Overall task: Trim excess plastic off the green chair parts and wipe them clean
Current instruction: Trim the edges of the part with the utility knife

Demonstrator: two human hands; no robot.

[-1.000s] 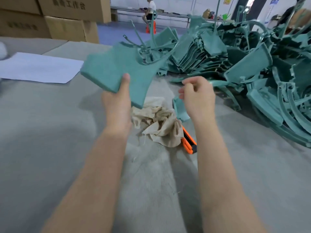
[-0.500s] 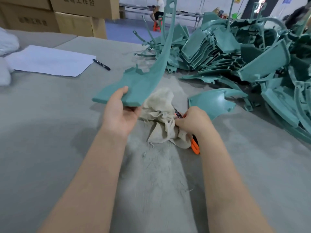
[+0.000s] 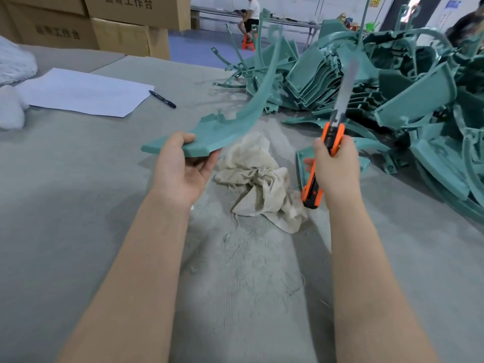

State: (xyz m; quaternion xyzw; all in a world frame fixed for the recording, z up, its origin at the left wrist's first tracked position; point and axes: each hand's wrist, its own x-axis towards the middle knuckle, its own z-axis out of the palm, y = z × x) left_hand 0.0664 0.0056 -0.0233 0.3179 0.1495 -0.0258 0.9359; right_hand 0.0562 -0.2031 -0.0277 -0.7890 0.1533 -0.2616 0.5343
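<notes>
Starting lower centre, thin shavings [image 3: 248, 260] litter the grey table [image 3: 65, 205], with a crumpled rag [image 3: 258, 179] just beyond. Mid-frame, the left hand [image 3: 180, 166] grips the wide end of a curved green part [image 3: 235, 120] from below, thumb on top. The right hand [image 3: 335, 169] is wrapped around an orange knife [image 3: 333, 133], blade out and pointing up. Further back, upper right, sits a big pile [image 3: 387, 82] of green parts. Paper [image 3: 83, 93] and a pen [image 3: 162, 99] lie upper left, boxes [image 3: 117, 27] behind.
</notes>
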